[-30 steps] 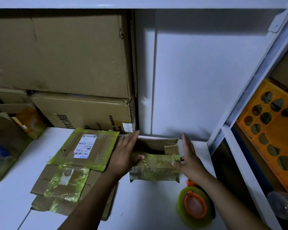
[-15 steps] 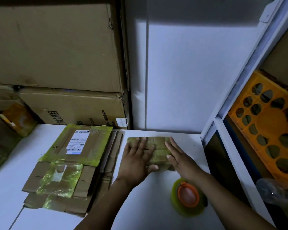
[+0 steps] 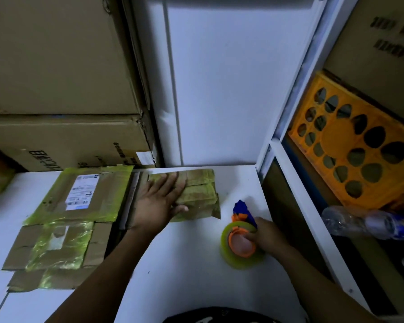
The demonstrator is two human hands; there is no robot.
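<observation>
Pressing down on a flattened cardboard box (image 3: 197, 194), the left hand (image 3: 158, 203) lies palm-down, fingers straight and slightly spread, thumb along the box's near edge. The box lies flat on the white table (image 3: 184, 271) at the centre of the frame, close to the back wall. Right of centre and lower, the right hand (image 3: 267, 236) curls its fingers round a tape dispenser (image 3: 239, 244), which stands on the table a little apart from the box. A pile of flattened cardboard (image 3: 79, 197) lies at the left, with big cartons (image 3: 56, 66) stacked behind it. An orange crate (image 3: 350, 148) and a plastic bottle (image 3: 369, 222) sit at the right edge.
</observation>
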